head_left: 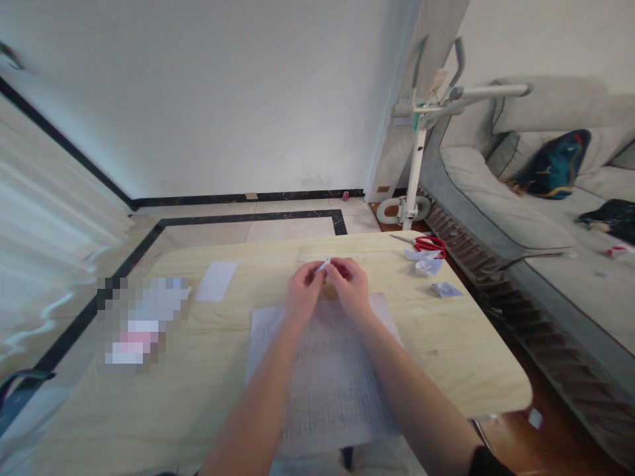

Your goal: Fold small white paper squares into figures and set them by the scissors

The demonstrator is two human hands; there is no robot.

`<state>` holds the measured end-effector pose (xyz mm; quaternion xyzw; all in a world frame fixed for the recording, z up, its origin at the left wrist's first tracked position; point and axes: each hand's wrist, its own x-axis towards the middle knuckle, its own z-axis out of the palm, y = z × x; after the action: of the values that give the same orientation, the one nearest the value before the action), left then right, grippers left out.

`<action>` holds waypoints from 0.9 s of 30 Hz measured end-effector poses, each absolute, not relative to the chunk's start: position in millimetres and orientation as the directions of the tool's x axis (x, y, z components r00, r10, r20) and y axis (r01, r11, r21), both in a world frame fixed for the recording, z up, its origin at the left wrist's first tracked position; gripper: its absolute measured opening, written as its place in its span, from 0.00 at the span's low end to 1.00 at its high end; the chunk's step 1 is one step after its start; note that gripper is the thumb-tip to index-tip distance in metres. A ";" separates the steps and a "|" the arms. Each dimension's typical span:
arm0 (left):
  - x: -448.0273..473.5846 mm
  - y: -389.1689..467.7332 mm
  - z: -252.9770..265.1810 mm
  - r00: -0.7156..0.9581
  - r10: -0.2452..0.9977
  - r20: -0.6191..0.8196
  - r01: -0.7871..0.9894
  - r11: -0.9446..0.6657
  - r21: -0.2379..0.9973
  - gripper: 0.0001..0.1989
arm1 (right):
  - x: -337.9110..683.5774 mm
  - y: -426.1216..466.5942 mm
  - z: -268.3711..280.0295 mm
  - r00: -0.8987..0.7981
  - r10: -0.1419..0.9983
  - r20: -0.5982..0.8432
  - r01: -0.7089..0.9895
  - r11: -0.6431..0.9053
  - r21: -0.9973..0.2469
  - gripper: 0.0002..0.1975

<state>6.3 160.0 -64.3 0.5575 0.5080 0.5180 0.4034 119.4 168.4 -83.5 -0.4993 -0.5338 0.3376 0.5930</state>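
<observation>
White and narrow from this angle, a small piece of paper (325,264) is pinched between the left hand (302,294) and the right hand (353,284), near the far edge of a large printed sheet (340,390) on the worktop (208,377). On both hands the fingers are drawn in close, thumb against fingertips, gripping the piece; its exact shape is mostly hidden. The step looks like fine shaping or creasing. To do it well, one hand should steady the piece while the other lines up the edges, pressing lightly at first and firming the crease only once they meet; too hard a squeeze could crumple it.

To the left lies a flat white sheet (217,281), with a pixelated patch (143,320) beyond it that cannot be made out. To the right, red-handled scissors (429,247) lie at the far edge, just beside some loose folded paper (427,266), and a small folded square (446,290) sits nearer. Nothing seems to block the hands, though the forearms cover parts of the printed sheet, and a careless sweep to the right could disturb the light folded pieces.
</observation>
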 end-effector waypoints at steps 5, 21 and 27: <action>5.0 160.2 -63.1 -0.061 0.988 0.145 0.128 -0.136 0.982 0.11 | 119.4 169.8 -83.6 0.218 0.942 0.256 0.086 0.243 -0.966 0.10; 6.9 161.9 -68.8 0.009 0.994 0.108 0.079 -0.109 0.991 0.14 | 121.1 169.6 -79.0 0.228 0.951 0.207 0.012 0.210 -0.978 0.10; 7.4 160.9 -67.8 -0.011 0.994 0.105 0.076 -0.104 0.992 0.15 | 121.3 169.5 -78.0 0.219 0.955 0.200 -0.009 0.207 -0.978 0.10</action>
<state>7.4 160.9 -67.8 0.5402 0.4955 0.5101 0.4500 121.3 169.5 -78.0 -0.4893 -0.4832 0.3963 0.6083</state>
